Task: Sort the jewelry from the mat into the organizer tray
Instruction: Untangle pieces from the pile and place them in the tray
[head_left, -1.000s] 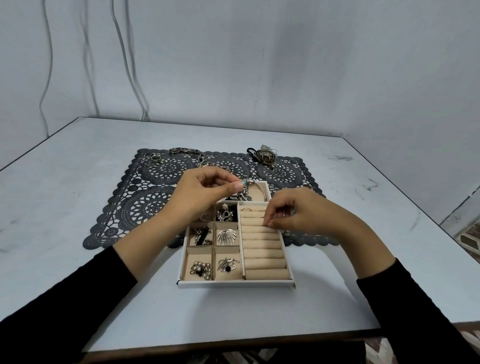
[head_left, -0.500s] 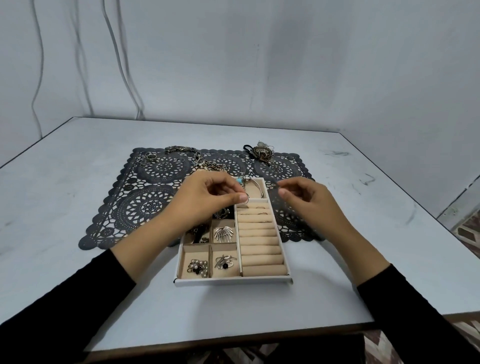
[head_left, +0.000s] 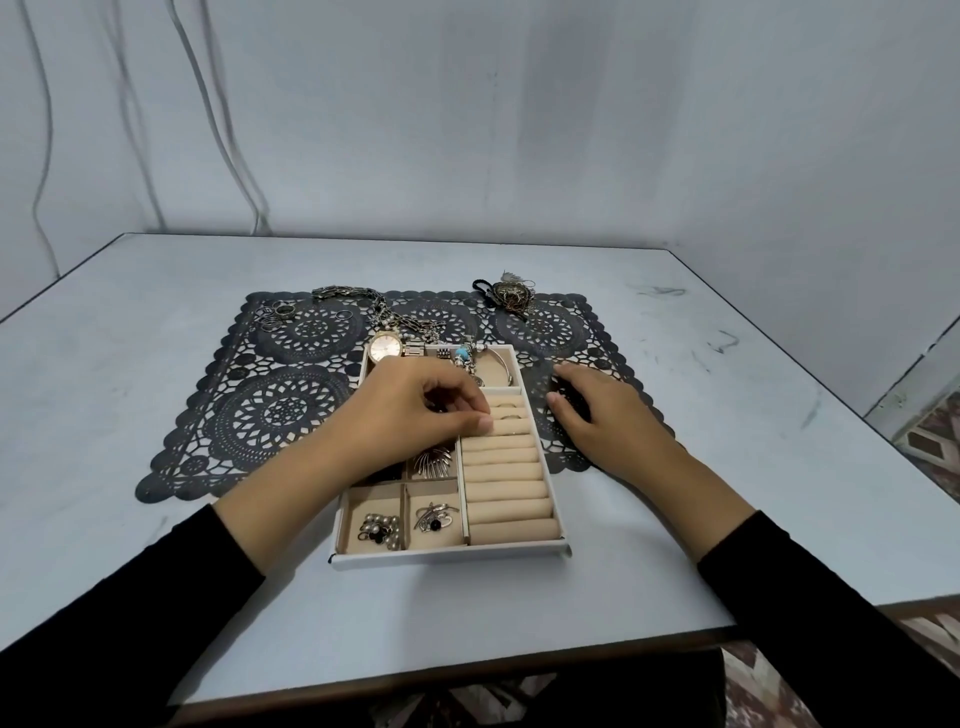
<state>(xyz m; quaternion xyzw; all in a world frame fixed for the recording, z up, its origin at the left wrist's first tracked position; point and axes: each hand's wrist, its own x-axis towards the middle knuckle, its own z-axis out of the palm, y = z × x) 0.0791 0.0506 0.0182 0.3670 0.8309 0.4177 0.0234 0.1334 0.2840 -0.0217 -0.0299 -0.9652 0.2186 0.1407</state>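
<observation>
Now, from the head view, the left hand (head_left: 415, 410) sits curled over the organizer tray (head_left: 447, 552), fingertips pinched at the ring rolls (head_left: 506, 470), likely seating a ring, though I cannot tell if it grips one; the right hand (head_left: 597, 410) rests relaxed and empty just beside on the mat (head_left: 260, 410); beyond the left knuckles, loose rings (head_left: 283, 312) wait; the rolls' long axes run crosswise, the tray's away from the person.
</observation>
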